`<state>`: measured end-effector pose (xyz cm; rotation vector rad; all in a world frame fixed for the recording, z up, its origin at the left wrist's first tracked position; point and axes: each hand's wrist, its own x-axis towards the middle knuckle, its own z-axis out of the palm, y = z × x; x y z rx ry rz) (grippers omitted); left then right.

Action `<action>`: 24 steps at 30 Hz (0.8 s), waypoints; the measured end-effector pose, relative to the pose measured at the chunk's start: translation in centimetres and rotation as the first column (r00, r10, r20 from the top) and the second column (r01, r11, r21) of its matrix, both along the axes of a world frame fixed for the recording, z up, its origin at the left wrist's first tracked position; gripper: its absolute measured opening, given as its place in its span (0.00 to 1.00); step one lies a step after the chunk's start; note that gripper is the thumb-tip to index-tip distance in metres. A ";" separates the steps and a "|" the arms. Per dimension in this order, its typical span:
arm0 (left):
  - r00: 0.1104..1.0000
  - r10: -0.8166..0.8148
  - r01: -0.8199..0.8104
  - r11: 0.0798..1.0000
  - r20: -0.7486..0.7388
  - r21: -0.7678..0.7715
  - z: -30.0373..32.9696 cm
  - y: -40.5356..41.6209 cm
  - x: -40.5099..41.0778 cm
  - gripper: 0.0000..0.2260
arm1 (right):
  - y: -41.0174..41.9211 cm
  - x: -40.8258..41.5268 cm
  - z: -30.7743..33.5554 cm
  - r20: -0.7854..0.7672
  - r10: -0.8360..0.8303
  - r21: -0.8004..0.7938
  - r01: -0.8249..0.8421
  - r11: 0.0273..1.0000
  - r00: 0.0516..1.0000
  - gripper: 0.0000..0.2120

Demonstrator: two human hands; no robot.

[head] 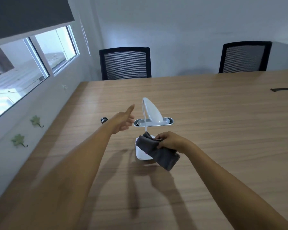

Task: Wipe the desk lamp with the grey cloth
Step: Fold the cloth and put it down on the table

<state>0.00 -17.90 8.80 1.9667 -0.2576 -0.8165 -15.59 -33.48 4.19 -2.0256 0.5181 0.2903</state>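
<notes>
Right hand is closed on the cloth: grey, soft, folded into a thick band, pinched near its middle. One end bunches up left of the fingers, the other hangs down and right of the hand. The cloth lies over the lamp base, covering its right part; whether it actually presses on the base, can't tell.

Lamp is white plastic. Rounded base sits on the table directly under and left of the right hand, with a small reddish mark just visible at the cloth edge. A thin curved neck rises from the base past the right hand's fingertips and ends in a flat oval head, beyond both hands and just right of the left hand.

Left hand is open and empty, fingers loosely spread, thumb up, reaching forward just beside the neck, not touching it.

Beyond the hands: oval grey cable tray set in the tabletop behind the neck. Small dark cylinder left of the left wrist. Two black mesh chairs at the far edge.
</notes>
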 end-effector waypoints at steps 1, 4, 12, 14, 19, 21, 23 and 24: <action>0.997 -0.068 0.070 0.996 -0.042 0.053 -0.5 1.0 -0.3 0.34 | 0.1 -0.1 -0.2 -0.003 -0.015 0.047 0.015 0.999 1.000 0.12; 0.947 -0.290 0.312 0.932 -0.138 0.185 -1.8 3.3 -1.4 0.27 | 0.8 -0.2 -0.7 -0.024 -0.021 0.109 0.024 0.994 0.999 0.11; 0.933 -0.357 0.358 0.896 -0.053 0.263 -2.9 4.1 -2.4 0.09 | 1.8 0.1 -1.2 -0.091 0.029 0.206 -0.010 0.979 0.995 0.12; 0.945 -0.323 0.327 0.917 -0.054 0.229 -3.0 4.0 -2.3 0.07 | 1.7 0.3 -1.3 -0.109 0.036 0.231 -0.010 0.973 0.993 0.10; 0.964 -0.248 0.260 0.954 -0.090 0.152 -2.9 4.6 -1.7 0.05 | 1.5 0.4 -1.9 -0.190 0.122 0.257 -0.071 0.964 0.974 0.07; 0.973 -0.202 0.215 0.969 -0.114 0.122 -2.8 5.5 -1.0 0.04 | 1.6 0.4 -2.4 -0.222 0.128 0.227 -0.076 0.971 0.967 0.09; 0.978 -0.148 0.163 0.982 -0.150 0.092 -2.9 6.7 -0.4 0.04 | 2.0 0.7 -2.8 -0.219 0.098 0.237 -0.045 0.970 0.971 0.09; 0.979 -0.121 0.136 0.988 -0.166 0.079 -3.0 7.5 0.0 0.04 | 2.3 1.0 -3.0 -0.208 0.075 0.262 -0.019 0.965 0.975 0.08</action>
